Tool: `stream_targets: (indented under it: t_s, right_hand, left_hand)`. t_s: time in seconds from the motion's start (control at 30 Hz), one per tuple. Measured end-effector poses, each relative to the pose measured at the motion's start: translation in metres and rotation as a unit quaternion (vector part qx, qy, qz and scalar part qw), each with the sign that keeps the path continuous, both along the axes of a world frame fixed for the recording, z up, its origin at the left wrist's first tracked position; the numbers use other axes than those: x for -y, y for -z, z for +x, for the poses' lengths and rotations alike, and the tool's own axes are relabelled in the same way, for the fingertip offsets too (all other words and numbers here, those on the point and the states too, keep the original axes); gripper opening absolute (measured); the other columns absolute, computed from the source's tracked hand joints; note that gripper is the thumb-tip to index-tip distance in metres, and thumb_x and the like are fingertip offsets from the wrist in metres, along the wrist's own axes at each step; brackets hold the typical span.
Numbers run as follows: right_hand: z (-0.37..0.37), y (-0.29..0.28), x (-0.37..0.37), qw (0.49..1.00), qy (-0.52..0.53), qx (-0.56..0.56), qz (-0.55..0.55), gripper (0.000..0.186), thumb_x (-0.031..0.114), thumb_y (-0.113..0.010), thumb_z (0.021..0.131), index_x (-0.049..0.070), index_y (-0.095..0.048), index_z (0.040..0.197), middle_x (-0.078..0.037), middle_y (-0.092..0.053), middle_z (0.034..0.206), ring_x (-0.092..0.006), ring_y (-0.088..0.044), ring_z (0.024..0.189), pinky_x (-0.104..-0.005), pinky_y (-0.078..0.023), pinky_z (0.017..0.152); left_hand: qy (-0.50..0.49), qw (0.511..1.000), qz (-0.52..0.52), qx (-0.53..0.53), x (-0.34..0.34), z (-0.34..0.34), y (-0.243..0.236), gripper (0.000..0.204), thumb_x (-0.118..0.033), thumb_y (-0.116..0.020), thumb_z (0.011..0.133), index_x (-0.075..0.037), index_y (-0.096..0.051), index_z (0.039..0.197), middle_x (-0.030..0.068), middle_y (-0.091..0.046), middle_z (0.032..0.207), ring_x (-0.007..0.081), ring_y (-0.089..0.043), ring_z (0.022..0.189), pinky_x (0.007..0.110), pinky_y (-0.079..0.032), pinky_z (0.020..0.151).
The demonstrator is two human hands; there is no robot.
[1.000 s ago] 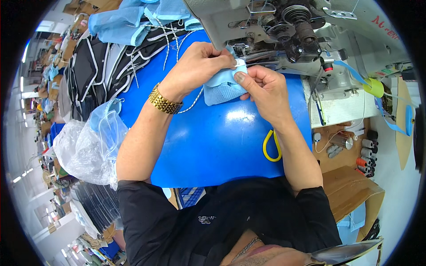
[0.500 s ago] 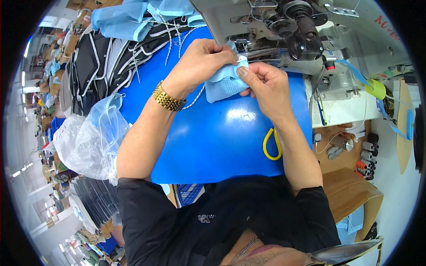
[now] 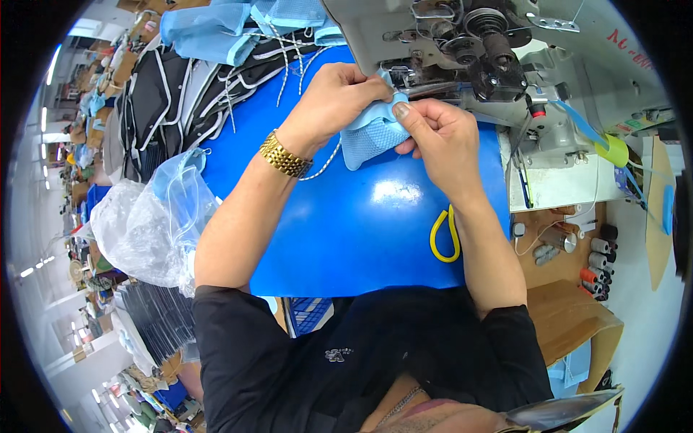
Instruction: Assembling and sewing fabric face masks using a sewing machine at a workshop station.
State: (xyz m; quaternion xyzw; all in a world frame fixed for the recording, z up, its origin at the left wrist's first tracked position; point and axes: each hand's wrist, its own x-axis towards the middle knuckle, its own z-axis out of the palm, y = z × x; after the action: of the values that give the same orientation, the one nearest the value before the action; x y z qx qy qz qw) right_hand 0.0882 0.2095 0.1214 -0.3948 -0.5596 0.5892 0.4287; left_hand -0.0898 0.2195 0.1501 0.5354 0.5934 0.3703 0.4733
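Note:
A small light-blue mesh fabric piece is held between my two hands, just in front of the sewing machine. My left hand, with a gold watch on its wrist, pinches the upper left edge of the fabric close to the machine's needle area. My right hand grips the upper right edge between thumb and fingers. A white speckled cord hangs down from beneath the left hand. The fingers partly hide the edge of the fabric and the spot under the machine head.
On the blue tabletop lies a yellow loop beside my right forearm. Black bag parts with light piping and light-blue mesh pieces are heaped at the far left. A clear plastic bag sits left; thread spools stand right.
Both hands keep their hold on the fabric with only slight finger movement. The whole view has shifted a little, so most things appear slightly to the right.

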Motion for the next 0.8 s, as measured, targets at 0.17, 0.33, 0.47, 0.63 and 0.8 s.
stream_targets:
  t_s: [0.17,0.33,0.47,0.63,0.8]
  right_hand:
    - [0.004,-0.004,-0.005,0.997,0.016,0.055,0.053,0.029,0.023,-0.067,0.091,-0.005,-0.070,0.085,-0.008,-0.068,0.067,-0.0112,-0.064,0.055,-0.0234,-0.049,0.049]
    - [0.008,-0.005,-0.005,0.998,0.003,0.056,0.030,0.028,0.023,-0.067,0.091,-0.005,-0.071,0.086,-0.009,-0.069,0.068,-0.0119,-0.065,0.057,-0.0237,-0.050,0.051]
    - [0.003,0.001,-0.010,0.999,-0.017,0.024,0.034,0.026,0.021,-0.066,0.090,-0.005,-0.070,0.086,-0.009,-0.069,0.069,-0.0122,-0.066,0.058,-0.0245,-0.051,0.052]
    - [0.011,-0.006,-0.007,0.996,-0.013,0.077,0.034,0.021,0.016,-0.067,0.088,-0.005,-0.069,0.086,-0.008,-0.068,0.068,-0.0115,-0.065,0.058,-0.0246,-0.051,0.053]
    - [0.012,-0.002,-0.004,0.994,-0.008,0.108,0.020,0.017,0.012,-0.067,0.086,-0.005,-0.068,0.089,-0.006,-0.068,0.069,-0.0100,-0.064,0.058,-0.0238,-0.052,0.055]
  left_hand:
    - [-0.005,1.000,0.011,0.019,0.000,0.001,0.003,0.019,-0.017,-0.069,0.082,0.002,-0.071,0.086,0.0010,-0.065,0.076,0.0056,-0.055,0.068,0.023,-0.043,0.060]
    - [-0.068,0.990,0.102,-0.063,0.007,-0.008,0.005,0.026,-0.024,-0.069,0.088,0.002,-0.069,0.087,0.0015,-0.064,0.072,0.0067,-0.051,0.064,0.024,-0.041,0.057]
    - [-0.167,0.910,0.246,-0.288,0.050,-0.037,0.037,0.023,-0.019,-0.068,0.088,-0.002,-0.064,0.074,0.0095,-0.061,0.068,0.0188,-0.056,0.062,0.031,-0.044,0.058]
    - [-0.037,0.838,0.389,-0.381,0.073,-0.004,0.035,0.020,-0.003,-0.067,0.080,-0.003,-0.067,0.100,0.0129,-0.066,0.099,0.0312,-0.063,0.093,0.040,-0.051,0.081]
    - [0.101,0.777,0.485,-0.389,0.052,0.005,0.015,0.037,-0.006,-0.065,0.076,-0.006,-0.064,0.113,0.0105,-0.064,0.116,0.0291,-0.060,0.110,0.041,-0.048,0.091]
